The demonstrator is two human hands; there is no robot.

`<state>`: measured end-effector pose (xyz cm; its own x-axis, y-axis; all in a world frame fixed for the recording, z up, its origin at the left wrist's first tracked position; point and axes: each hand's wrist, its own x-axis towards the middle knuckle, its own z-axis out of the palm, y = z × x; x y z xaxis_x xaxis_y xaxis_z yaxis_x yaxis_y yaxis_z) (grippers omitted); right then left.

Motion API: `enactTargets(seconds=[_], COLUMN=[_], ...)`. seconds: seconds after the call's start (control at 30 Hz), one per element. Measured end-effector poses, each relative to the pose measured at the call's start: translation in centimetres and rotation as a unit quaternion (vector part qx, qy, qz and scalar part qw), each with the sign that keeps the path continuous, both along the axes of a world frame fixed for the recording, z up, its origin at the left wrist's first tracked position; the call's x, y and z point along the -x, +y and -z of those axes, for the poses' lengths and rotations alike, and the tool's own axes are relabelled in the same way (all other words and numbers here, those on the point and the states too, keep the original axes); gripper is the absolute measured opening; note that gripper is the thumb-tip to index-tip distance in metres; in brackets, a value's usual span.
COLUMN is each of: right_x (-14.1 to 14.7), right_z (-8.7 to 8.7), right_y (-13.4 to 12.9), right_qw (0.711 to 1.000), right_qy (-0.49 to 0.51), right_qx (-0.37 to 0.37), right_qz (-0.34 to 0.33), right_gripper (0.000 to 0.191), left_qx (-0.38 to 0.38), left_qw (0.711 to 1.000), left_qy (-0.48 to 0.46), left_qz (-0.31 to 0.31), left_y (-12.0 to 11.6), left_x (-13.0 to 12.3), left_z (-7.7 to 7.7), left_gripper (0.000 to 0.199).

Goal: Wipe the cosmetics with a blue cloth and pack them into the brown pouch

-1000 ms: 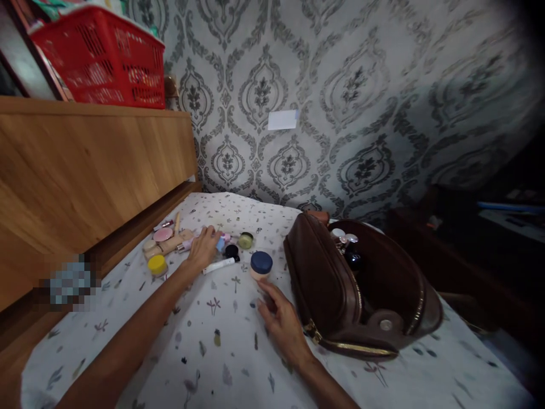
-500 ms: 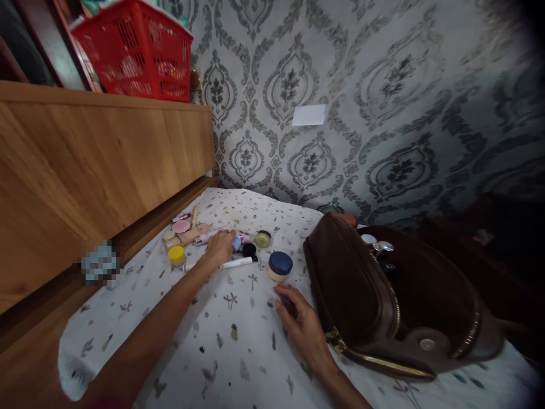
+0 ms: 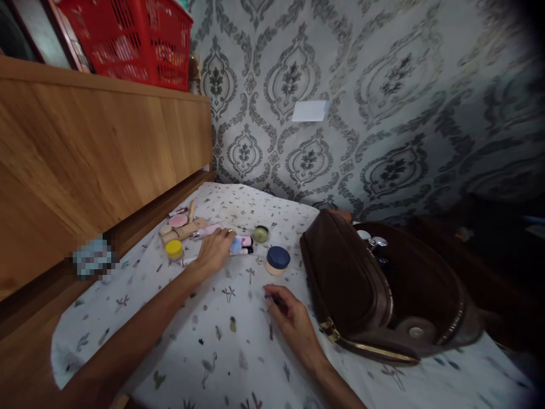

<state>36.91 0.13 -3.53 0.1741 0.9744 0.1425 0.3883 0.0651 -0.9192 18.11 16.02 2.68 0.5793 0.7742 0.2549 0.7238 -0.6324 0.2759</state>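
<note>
My left hand [image 3: 216, 250] reaches over a row of cosmetics, its fingers bent down and closed. A white tube with a dark cap [image 3: 242, 251] and a pink-and-blue item [image 3: 242, 241] stick out beside the fingertips; what the fingers grip is hidden. A pale pink tube [image 3: 207, 231] lies just behind this hand. My right hand [image 3: 293, 321] rests near the cloth with loosely curled fingers apart, and nothing shows in it. In front of it stands a jar with a dark blue lid [image 3: 278, 258]. A small green jar [image 3: 260, 233] sits farther back.
On the right, a dark brown bag [image 3: 340, 278] lies unzipped with silver-topped items [image 3: 378, 242] inside. A yellow-lidded jar [image 3: 174, 250] and a pink compact [image 3: 177, 220] sit at left on the patterned cloth [image 3: 230, 341]. A wooden cabinet [image 3: 106, 142] holds a red basket [image 3: 147, 45].
The white tube has shifted back against my left hand, and the round black item beside it no longer shows. My right hand has drawn slightly left, and the view has tilted down a little.
</note>
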Motion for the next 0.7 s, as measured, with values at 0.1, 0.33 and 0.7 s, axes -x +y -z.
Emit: enactTargets(seconds=[0.1,0.33,0.7], right_x=[0.2,0.2,0.2], right_z=[0.7,1.3,1.4], right_y=[-0.1,-0.6,-1.9], right_qw=[0.999,0.992,0.996], right_qy=[0.031,0.075,0.034], right_qx=[0.0,-0.052,-0.023], right_qz=[0.028,0.083,0.083], right_gripper=[0.04,0.053,0.05], left_qx=[-0.01,0.104,0.141], left_qw=[1.0,0.959,0.962], left_qy=[-0.019,-0.071,-0.099], left_qz=[-0.011,0.254,0.213], left_y=[-0.3,-4.4,-5.1], left_x=[-0.3,-2.0,-1.4], left_z=[-0.6,0.8,4.1], left_gripper=[0.048,0.04,0.042])
